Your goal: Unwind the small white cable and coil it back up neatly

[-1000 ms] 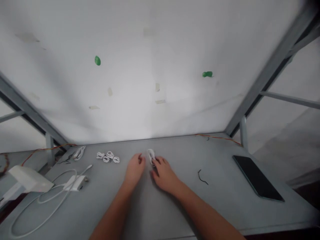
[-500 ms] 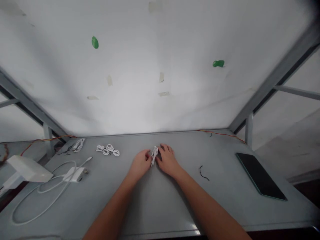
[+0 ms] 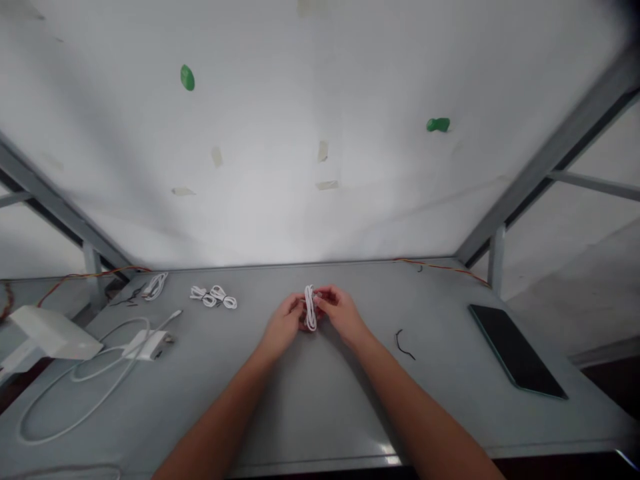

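Observation:
Both of my hands meet over the middle of the grey table [image 3: 310,407]. Between them a small coiled white cable [image 3: 311,308] stands upright. My left hand [image 3: 283,326] pinches it from the left side. From the right, my right hand [image 3: 341,312] has its fingers curled around the coil. The coil is lifted slightly off the tabletop.
Two bundled white cables [image 3: 214,297] and another coil [image 3: 156,285] lie at the back left. A white charger with a long loose cable [image 3: 145,345] and a white box [image 3: 50,332] sit at the left. A black twist tie [image 3: 404,345] and a dark tablet [image 3: 516,350] lie to the right.
The hands came together around the white coil and raised it upright from the table; earlier it lay beside the fingers. The view shifted slightly downward.

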`<state>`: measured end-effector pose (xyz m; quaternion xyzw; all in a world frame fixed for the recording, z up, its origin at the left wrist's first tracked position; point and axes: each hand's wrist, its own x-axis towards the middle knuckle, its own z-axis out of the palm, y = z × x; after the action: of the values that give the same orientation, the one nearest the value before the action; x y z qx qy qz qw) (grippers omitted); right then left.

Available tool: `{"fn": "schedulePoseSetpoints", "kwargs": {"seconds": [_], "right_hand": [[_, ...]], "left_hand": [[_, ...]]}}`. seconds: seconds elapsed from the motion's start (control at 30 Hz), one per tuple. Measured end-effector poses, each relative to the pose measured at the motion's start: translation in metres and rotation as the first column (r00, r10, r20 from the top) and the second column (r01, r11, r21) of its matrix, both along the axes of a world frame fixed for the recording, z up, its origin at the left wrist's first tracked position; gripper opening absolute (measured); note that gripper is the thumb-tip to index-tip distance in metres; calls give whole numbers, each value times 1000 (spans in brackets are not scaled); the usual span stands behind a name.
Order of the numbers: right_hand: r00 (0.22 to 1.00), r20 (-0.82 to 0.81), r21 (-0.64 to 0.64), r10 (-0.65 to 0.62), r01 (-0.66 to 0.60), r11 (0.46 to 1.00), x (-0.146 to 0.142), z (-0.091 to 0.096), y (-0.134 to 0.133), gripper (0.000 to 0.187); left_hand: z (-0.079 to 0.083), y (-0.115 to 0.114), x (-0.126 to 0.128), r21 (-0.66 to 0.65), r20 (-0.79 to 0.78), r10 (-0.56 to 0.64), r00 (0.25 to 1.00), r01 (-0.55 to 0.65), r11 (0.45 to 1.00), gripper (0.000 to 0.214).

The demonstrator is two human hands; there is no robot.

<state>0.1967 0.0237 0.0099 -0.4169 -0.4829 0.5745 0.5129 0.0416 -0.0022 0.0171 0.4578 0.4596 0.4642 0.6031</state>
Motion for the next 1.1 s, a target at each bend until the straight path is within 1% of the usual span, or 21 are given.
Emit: {"fn": "schedulePoseSetpoints", "kwargs": {"seconds": [0.1, 0.2, 0.3, 0.37, 0.43, 0.5, 0.57, 0.63, 0.77, 0.83, 1.0, 1.1], "right_hand": [[996, -80, -55, -49, 45, 997, -1, 1, 0, 42], [985, -147, -120, -87, 70, 990, 0, 2, -1, 46], [976, -206, -177, -66, 29, 984, 0, 3, -3, 43], [976, -211, -202, -52, 9, 979, -1, 2, -5, 39], [982, -185, -211, -34, -6, 978, -2, 1, -6, 34], [985, -171, -209, 13, -49, 977, -4, 1, -7, 30], [980, -187, -206, 66, -105, 973, -6, 3, -8, 29], [974, -209, -208, 88, -133, 969, -6, 6, -9, 29], [968, -229, -212, 104, -154, 965, -5, 11, -10, 31], [965, -234, -206, 116, -166, 964, -4, 14, -10, 32], [966, -194, -159, 169, -201, 967, 0, 15, -11, 38], [967, -177, -150, 184, -211, 966, 1, 13, -10, 40]], "left_hand": [[1, 0, -1, 38, -46, -4, 999, 6, 999, 53], [1, -1, -3, 83, -130, 1, 991, 10, 996, 54], [0, -1, -6, 141, -250, 34, 968, 2, 990, 47], [0, 0, -8, 175, -317, 70, 946, -15, 984, 44], [0, 0, -8, 195, -347, 92, 933, -24, 981, 44], [-1, 0, -8, 217, -359, 106, 927, -27, 976, 45], [-2, 0, -7, 230, -356, 124, 926, -42, 972, 47], [-3, 1, -7, 219, -325, 128, 937, -57, 974, 49], [-4, 1, -8, 149, -215, 71, 974, -39, 988, 54], [-3, 0, -8, 114, -163, 65, 984, -47, 992, 55], [2, -3, -6, 62, -91, 105, 990, -99, 993, 49], [4, -3, -6, 44, -68, 101, 993, -98, 994, 46]]}}
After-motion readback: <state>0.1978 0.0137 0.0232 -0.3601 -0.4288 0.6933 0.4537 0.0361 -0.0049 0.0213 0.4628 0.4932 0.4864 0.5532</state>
